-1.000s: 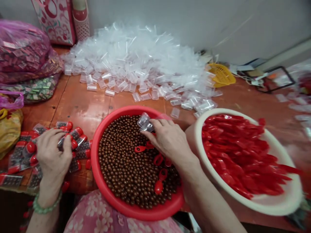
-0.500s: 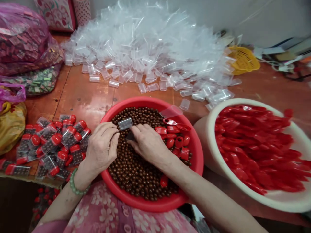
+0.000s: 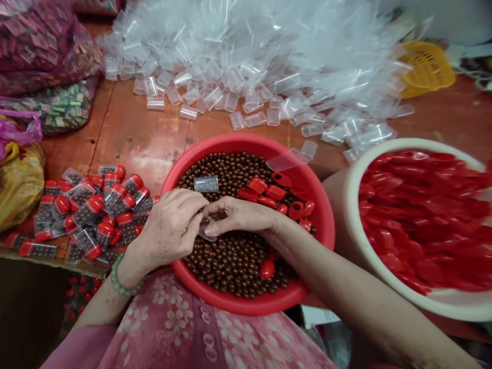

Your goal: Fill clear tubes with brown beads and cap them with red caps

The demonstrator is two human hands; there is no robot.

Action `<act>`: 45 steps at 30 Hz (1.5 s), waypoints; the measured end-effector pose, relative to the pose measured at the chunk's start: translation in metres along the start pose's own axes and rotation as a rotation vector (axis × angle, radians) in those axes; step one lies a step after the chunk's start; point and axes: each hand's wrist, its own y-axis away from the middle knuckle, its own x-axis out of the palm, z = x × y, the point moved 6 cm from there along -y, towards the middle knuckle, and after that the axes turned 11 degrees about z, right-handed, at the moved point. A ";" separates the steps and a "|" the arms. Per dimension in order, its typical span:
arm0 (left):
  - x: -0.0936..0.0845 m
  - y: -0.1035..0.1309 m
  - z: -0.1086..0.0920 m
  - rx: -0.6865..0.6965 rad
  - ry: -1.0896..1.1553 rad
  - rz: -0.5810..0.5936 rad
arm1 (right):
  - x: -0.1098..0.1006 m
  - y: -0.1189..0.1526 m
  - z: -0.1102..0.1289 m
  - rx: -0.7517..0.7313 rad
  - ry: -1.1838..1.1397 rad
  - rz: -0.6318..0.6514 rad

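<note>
My two hands meet over a red basin (image 3: 328, 225) filled with small brown balls (image 3: 234, 266). My right hand (image 3: 242, 218) pinches a small clear plastic case (image 3: 208, 231) between thumb and fingers. My left hand (image 3: 177, 220), with a green bead bracelet (image 3: 119, 279) on its wrist, is closed beside the case, its fingertips meeting those of the right hand. What the left fingers grip is hidden. Just beyond the hands, a clear case of dark balls (image 3: 206, 184) lies on the balls. Several red caps (image 3: 274, 192) sit in the basin's right side.
Filled cases with red caps (image 3: 92, 205) are piled on the table at left. Clear empty cases (image 3: 249, 66) are heaped at the back. A white tub (image 3: 351, 205) of red plastic pieces stands at right. Bags (image 3: 34, 51) and a yellow basket (image 3: 428, 66) lie farther off.
My right hand has lifted from the balls and moved left to meet my left hand, bringing the case. My left hand has shifted slightly right. The camera view has tilted down.
</note>
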 end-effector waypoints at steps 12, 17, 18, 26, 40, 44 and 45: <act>0.007 -0.004 -0.004 -0.023 0.261 0.135 | 0.009 0.004 -0.002 -0.231 -0.530 0.099; 0.000 -0.005 -0.001 -0.037 0.350 0.009 | 0.008 0.011 0.003 -0.255 -0.613 0.038; -0.001 -0.004 -0.001 -0.031 0.304 -0.030 | 0.008 0.011 0.003 -0.262 -0.625 0.024; 0.015 0.003 -0.009 0.027 -0.021 -0.009 | -0.011 0.018 0.004 -0.338 -0.687 -0.373; 0.002 0.007 -0.007 0.089 0.162 -0.245 | -0.004 0.018 0.011 -0.352 -0.477 -0.395; -0.003 0.009 -0.001 -0.015 0.154 -0.303 | -0.018 0.031 0.025 -0.240 -0.011 -0.486; -0.006 0.010 0.000 -0.037 0.164 -0.326 | -0.021 0.035 0.032 -0.184 0.211 -0.509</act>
